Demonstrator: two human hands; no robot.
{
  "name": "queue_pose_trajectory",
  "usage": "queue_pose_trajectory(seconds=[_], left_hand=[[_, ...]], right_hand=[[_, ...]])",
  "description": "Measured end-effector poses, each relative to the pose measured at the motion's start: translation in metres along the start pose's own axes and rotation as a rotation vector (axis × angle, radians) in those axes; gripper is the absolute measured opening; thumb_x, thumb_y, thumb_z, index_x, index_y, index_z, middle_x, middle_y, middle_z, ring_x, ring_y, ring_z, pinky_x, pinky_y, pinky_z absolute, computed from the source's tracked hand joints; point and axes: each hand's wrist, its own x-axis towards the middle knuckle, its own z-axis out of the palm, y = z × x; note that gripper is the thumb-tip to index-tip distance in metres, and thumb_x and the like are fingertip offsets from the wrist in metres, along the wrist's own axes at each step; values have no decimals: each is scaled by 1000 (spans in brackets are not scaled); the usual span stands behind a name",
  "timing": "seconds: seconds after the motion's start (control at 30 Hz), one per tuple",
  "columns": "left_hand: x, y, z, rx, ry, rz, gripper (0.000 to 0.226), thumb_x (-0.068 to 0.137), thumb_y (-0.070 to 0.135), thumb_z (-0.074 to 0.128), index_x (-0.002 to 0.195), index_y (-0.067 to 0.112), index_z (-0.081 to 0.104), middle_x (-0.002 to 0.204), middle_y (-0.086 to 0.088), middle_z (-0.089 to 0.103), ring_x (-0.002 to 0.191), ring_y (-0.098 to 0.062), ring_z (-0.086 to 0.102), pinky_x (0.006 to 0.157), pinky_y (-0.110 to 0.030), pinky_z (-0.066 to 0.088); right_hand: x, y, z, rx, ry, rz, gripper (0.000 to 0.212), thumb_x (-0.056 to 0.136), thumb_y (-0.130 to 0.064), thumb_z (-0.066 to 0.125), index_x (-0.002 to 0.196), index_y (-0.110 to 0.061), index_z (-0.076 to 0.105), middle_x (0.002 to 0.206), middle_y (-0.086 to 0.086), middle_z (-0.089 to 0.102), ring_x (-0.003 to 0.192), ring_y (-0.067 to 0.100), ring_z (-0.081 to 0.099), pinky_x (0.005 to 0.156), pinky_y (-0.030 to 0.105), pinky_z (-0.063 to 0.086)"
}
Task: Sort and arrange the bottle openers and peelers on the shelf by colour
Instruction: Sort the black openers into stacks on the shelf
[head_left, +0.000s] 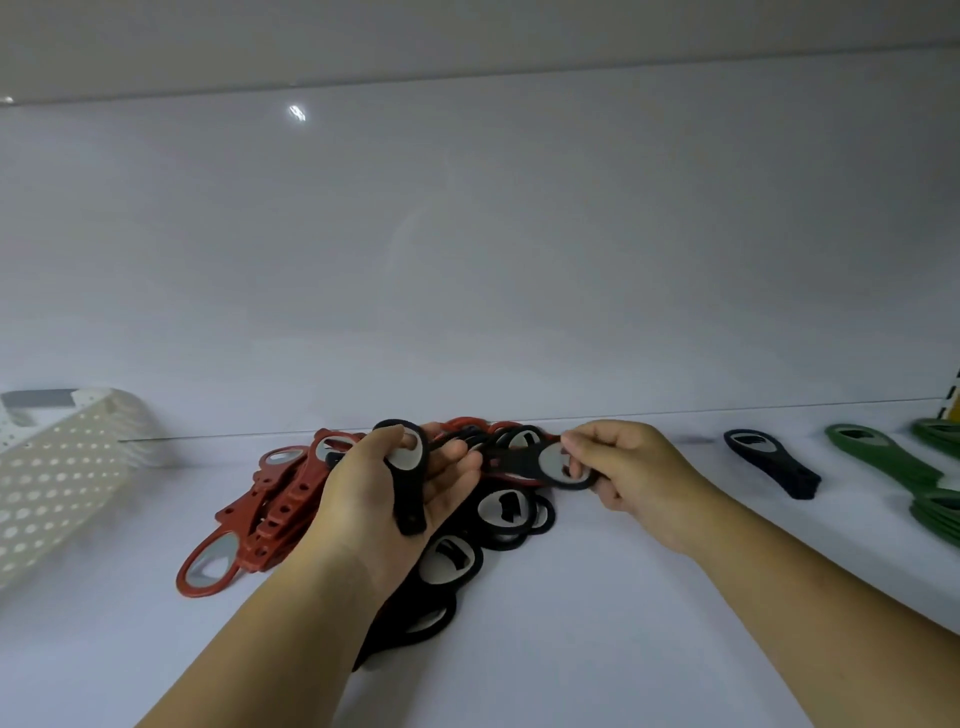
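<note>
You are in the middle of pulling black out of the mixed heap at the centre of the frame. Your left hand (395, 483) is closed on one black opener (410, 512), thumb over its ring end and handle lying across the palm. Your right hand (628, 467) pinches the metal-lined head of a second black opener (511, 460), held just above the heap.

As I judge it, the next move is to carry these to the lone dark opener (774, 465) at centre right of the shelf (623, 623) and lay them alongside it, clear of the green openers (883, 457) at the far right.

Counted: two black in hand and one dark one lying alone. About four heads show in the black pile (498, 512) under your left wrist. The overlapping red pile (280, 499), left of centre, holds at least five. One green opener is whole, and more are cut by the frame edge. I see one perforated basket (62, 467) at far left, and no peelers that I can make out.
</note>
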Motion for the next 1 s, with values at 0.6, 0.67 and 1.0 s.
queue_pose_trajectory(seconds=[0.6,0.67,1.0], left_hand=[[-17,-5,7,283,-192,-268,21,88,6,46,84,1,66,82,-8,71,43,-11,51,36,-16,40],[-14,-4,6,228,-153,-264,17,86,8,46,90,2,62,80,-7,68,43,-12,51,36,-17,40],[-12,-4,7,181,-155,-325,41,96,43,37,105,14,65,93,-15,73,49,-19,63,39,-19,48]], right_hand=[[-3,-1,13,-172,14,15,20,85,-28,69,72,-13,68,55,-6,53,47,10,44,44,19,33],[-2,5,15,-480,-12,-15,29,81,-39,72,61,-19,65,45,-13,45,45,7,39,46,19,30],[-1,3,17,-364,15,55,25,84,-29,69,63,-17,63,53,-8,47,53,10,40,53,24,31]])
